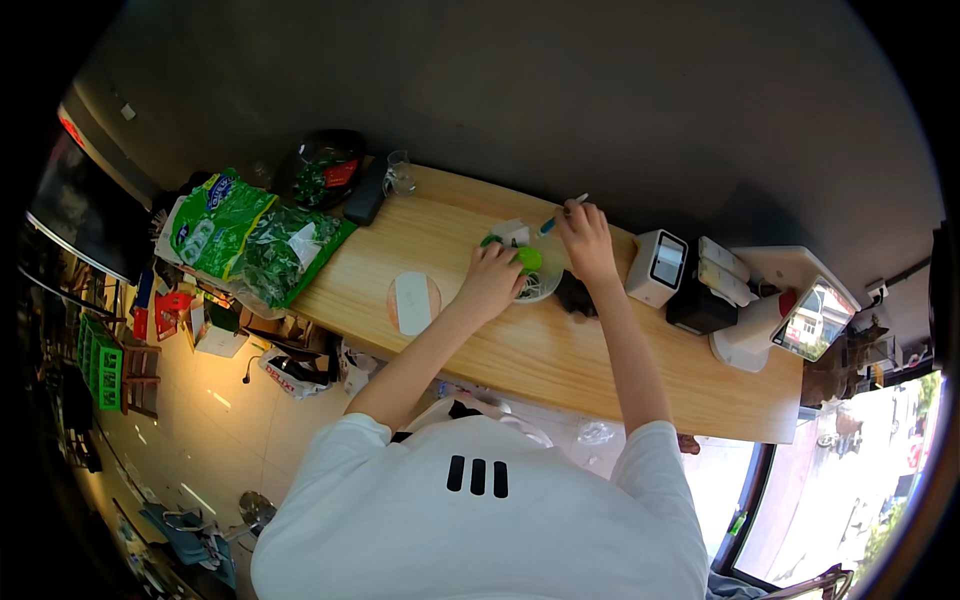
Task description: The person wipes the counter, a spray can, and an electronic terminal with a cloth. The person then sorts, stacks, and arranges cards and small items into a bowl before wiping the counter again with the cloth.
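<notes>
My left hand (pixel 495 279) is over a round, shallow white container (pixel 551 283) on the wooden table, its fingers on a bright green object (pixel 529 259) that I cannot identify. Thin whitish items lie in the container, near my fingertips. My right hand (pixel 587 236), raised just right of the container, grips a slim pen-like tool (pixel 548 226) with a blue-green end pointing down and left. Behind my left hand is a small white box-like piece (pixel 511 231). Some dark, crumpled material (pixel 574 294) lies below my right hand. Finer details are too small to tell.
A large green plastic bag (pixel 225 232) of leafy material lies on the table's left end, by a black case (pixel 367 196) and a glass cup (pixel 401 178). White card (pixel 413 303) lies nearer me. Right are a white device (pixel 658 268), black holder (pixel 697 300) and screen stand (pixel 739 352).
</notes>
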A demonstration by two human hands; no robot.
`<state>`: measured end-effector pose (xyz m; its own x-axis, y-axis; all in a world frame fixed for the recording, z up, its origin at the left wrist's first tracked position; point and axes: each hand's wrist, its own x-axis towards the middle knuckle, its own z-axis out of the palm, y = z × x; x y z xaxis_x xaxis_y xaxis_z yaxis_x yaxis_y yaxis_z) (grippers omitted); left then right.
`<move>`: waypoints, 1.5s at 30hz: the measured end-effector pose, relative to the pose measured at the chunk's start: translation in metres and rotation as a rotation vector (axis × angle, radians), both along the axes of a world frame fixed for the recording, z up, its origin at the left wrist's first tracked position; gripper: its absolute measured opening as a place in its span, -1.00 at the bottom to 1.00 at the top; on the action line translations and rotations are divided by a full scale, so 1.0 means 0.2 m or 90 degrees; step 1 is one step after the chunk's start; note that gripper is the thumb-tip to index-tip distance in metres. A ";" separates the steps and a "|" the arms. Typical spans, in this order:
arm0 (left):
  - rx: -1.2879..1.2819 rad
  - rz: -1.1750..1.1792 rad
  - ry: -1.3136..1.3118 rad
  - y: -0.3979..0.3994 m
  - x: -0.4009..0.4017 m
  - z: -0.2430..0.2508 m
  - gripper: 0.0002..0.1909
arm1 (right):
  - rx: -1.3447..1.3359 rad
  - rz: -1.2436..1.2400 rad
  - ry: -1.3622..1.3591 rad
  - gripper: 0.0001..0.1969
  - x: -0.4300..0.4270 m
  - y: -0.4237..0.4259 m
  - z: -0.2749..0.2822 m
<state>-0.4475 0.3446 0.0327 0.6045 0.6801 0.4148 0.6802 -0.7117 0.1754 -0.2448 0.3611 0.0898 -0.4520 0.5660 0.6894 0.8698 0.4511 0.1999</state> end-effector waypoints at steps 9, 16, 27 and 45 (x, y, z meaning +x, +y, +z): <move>-0.064 0.007 0.046 0.00 0.02 0.02 -0.71 | -0.385 -0.003 0.743 -0.80 -0.03 0.08 -0.20; -0.066 0.003 0.046 0.00 0.02 0.01 -0.69 | -0.205 -0.053 0.424 -0.76 -0.01 0.14 -0.43; -0.047 -0.009 -0.011 -0.01 -0.01 -0.05 -0.68 | -0.342 -0.019 0.672 -0.66 -0.13 0.13 -0.29; -0.157 0.203 -0.180 -0.18 -0.18 0.09 -0.60 | -0.584 -0.206 0.636 -0.73 -0.03 -0.14 -0.30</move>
<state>-0.4843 0.3093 0.0509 0.2368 0.9117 0.3358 0.7588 -0.3894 0.5221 -0.2501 0.3339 0.0305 0.2416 0.9699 -0.0303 0.5565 -0.1641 -0.8145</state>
